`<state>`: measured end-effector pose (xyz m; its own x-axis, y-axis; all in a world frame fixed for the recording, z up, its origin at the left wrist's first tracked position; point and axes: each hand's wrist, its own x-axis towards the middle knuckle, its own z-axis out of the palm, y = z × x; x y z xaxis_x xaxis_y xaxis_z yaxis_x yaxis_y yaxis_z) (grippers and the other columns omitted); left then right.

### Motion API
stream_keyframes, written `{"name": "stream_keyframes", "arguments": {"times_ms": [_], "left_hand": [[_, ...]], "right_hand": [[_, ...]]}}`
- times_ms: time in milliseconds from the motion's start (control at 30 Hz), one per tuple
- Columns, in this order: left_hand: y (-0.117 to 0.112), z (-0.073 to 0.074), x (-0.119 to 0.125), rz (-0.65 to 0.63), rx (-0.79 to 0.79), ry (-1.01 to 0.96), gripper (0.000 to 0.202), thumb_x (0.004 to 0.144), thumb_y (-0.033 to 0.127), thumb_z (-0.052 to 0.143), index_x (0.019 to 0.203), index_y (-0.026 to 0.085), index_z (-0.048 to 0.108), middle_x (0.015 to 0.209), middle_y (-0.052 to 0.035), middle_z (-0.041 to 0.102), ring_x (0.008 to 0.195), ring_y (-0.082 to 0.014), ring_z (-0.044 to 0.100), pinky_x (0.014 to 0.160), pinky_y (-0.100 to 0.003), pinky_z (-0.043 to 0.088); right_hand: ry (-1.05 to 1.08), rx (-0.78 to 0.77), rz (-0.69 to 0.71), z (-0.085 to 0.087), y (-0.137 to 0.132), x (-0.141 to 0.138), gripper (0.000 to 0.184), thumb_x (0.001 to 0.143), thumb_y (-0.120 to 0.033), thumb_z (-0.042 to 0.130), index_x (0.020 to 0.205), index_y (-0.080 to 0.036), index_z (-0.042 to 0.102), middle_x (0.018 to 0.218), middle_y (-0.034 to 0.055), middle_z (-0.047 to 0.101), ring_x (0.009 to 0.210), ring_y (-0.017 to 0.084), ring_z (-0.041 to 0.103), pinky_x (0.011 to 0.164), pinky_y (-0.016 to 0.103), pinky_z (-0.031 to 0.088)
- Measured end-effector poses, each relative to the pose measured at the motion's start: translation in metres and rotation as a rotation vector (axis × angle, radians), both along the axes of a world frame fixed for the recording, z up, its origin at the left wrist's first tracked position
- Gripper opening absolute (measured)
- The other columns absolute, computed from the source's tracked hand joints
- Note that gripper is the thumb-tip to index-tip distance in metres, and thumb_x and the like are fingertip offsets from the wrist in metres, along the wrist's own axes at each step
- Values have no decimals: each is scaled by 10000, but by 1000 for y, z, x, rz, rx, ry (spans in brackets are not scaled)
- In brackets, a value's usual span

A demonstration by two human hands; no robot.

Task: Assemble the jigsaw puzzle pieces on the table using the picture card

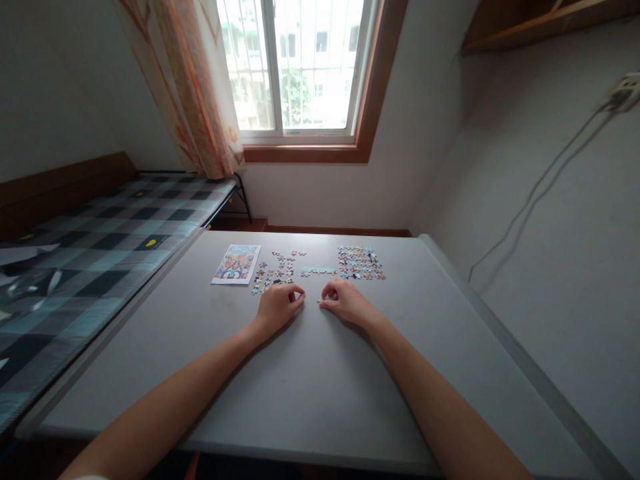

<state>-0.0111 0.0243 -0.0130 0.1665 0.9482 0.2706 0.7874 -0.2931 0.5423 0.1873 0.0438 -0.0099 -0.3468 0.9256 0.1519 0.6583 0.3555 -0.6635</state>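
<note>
Both my forearms reach out over a grey table (320, 373). My left hand (279, 305) rests on the tabletop with its fingers curled into a pinch; what it holds is too small to name. My right hand (345, 300) lies beside it, fingers curled, its fingertips pinching a small jigsaw piece (320, 301) on the table. Just beyond the hands lie loose jigsaw pieces (275, 270), a short joined blue strip (318, 271) and a denser patch of pieces (360, 263). A printed reference picture (237, 264) lies flat to the left of them.
A bed with a checked blue and black cover (90, 260) runs along the table's left edge. A window (300, 67) with a patterned curtain (195, 93) is behind the table. A white wall with a hanging cable (540, 193) borders the right side.
</note>
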Motion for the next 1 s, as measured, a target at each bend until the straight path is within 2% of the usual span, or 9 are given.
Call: {"name": "stream_keyframes", "arguments": {"times_ms": [167, 333, 467, 567, 700, 800, 1000], "left_hand": [[1, -1, 0, -35, 1, -22, 164, 773, 314, 580, 798, 223, 715, 557, 26, 610, 518, -94, 508, 549, -207, 349], [1, -3, 0, -154, 31, -35, 231, 779, 283, 593, 991, 247, 678, 660, 40, 629, 532, -75, 498, 578, -196, 379], [-1, -3, 0, -209, 103, -53, 211, 805, 271, 571, 993, 244, 663, 827, 19, 623, 540, -57, 478, 582, -193, 395], [-2, -3, 1, -221, 110, -67, 190, 819, 278, 558, 971, 239, 665, 841, 13, 604, 533, -50, 473, 571, -189, 397], [-2, -3, 1, -227, 123, -71, 140, 815, 264, 560, 882, 223, 676, 797, 17, 596, 532, -48, 472, 573, -187, 397], [-1, -3, 1, -211, 135, -66, 113, 804, 248, 569, 830, 214, 674, 772, 21, 598, 533, -49, 473, 581, -188, 397], [0, -4, 0, -202, 152, -96, 159, 818, 284, 567, 927, 233, 670, 789, 23, 617, 515, -46, 470, 550, -185, 390]], "right_hand": [[116, -37, 32, 3, -3, -4, 87, 673, -141, 652, 702, -171, 576, 645, -31, 542, 605, 103, 486, 578, 219, 384], [334, -114, 161, 2, -4, -8, 41, 711, -153, 564, 749, -169, 558, 684, -22, 571, 621, 96, 525, 586, 214, 412], [550, -210, 160, -1, -2, -12, 120, 701, -225, 604, 779, -173, 529, 714, -20, 562, 627, 105, 572, 582, 225, 437], [700, -264, 128, -4, 0, -13, 193, 673, -260, 652, 799, -176, 532, 697, -26, 562, 646, 117, 588, 609, 241, 450], [707, -245, 86, -6, 2, -13, 196, 674, -293, 666, 812, -159, 627, 748, 12, 625, 686, 122, 566, 640, 249, 438], [682, -266, 74, -4, 1, -12, 236, 695, -347, 652, 832, -155, 667, 749, 24, 645, 633, 115, 534, 587, 245, 411], [721, -311, 89, -3, -1, -12, 350, 685, -388, 685, 948, -165, 632, 682, 0, 614, 511, 82, 447, 484, 218, 323]]}}
